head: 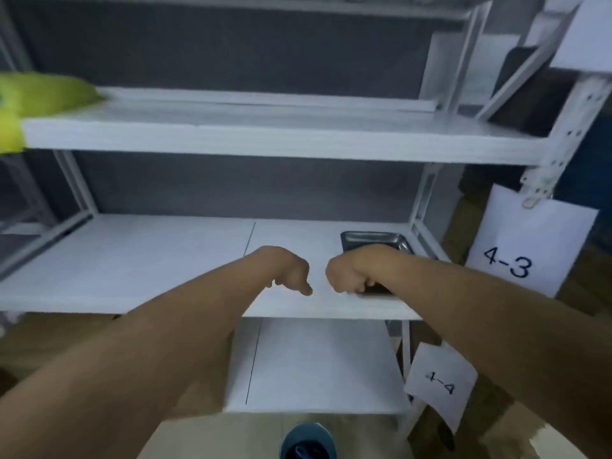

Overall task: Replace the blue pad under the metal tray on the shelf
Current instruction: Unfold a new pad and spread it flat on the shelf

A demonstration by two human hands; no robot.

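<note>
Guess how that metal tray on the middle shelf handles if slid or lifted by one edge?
The metal tray looks thin and shallow, so probably light and stiff. Its flat base on the smooth white shelf should slide easily, not roll or tip. The right hand grips its near edge; the glossy rim may be slippery.

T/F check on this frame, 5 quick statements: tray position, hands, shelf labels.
1. The metal tray sits at the right end of the middle shelf. True.
2. The right hand has its grip curled on something dark at the shelf's front edge. True.
3. The left hand rests flat inside the tray. False: it is left of the tray, fingers curled near the shelf's front edge.
4. The paper label right of the tray reads 4-3. True.
5. A blue pad lies spread on the middle shelf. False: none is visible.
</note>
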